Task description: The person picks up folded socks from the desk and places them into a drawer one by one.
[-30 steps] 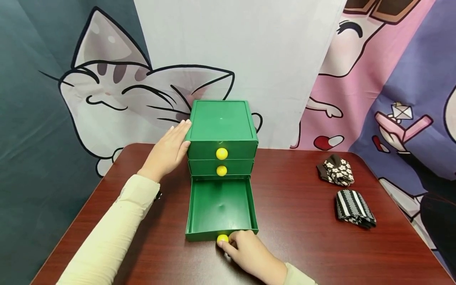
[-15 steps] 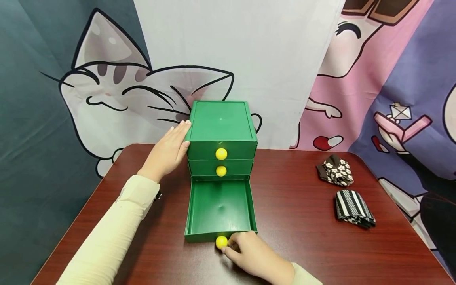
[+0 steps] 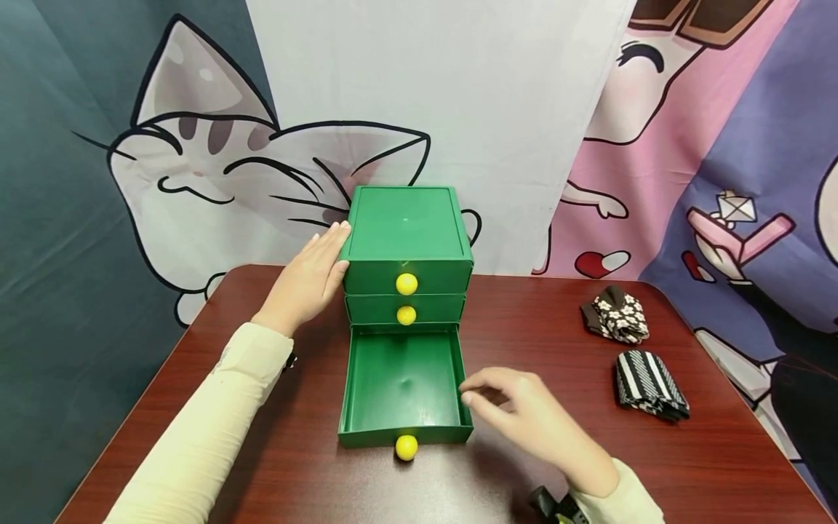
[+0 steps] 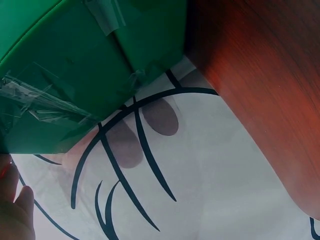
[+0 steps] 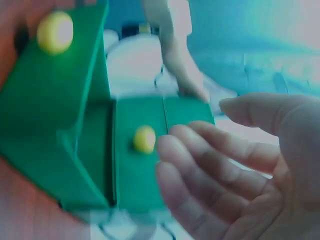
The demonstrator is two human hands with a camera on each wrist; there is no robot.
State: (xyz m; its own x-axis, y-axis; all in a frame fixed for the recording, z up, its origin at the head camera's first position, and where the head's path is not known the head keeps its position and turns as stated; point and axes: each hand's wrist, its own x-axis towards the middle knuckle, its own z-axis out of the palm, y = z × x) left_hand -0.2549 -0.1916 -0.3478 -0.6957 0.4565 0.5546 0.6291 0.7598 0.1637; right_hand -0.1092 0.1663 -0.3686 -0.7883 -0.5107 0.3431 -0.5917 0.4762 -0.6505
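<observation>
A green chest of drawers (image 3: 407, 222) with yellow round knobs stands at the back middle of the table. Its bottom drawer (image 3: 406, 386) is pulled out and holds nothing; the two drawers above are closed. My left hand (image 3: 308, 276) rests with straight fingers against the chest's left side. In the left wrist view, clear tape shows on the chest's side wall. My right hand (image 3: 524, 415), loosely curved, hovers by the right wall of the pulled-out drawer. In the right wrist view its fingers (image 5: 220, 170) are apart from the thumb, with nothing between them.
On the right of the table (image 3: 543, 327) lie a folded black sock with white flowers (image 3: 618, 314) and a folded black-and-white striped sock (image 3: 650, 384). A printed cloth (image 3: 497, 109) with cartoon animals hangs right behind the table.
My right hand has let go of the bottom drawer's yellow knob and moved up and to the right, beside the drawer. The left hand has stayed against the chest.
</observation>
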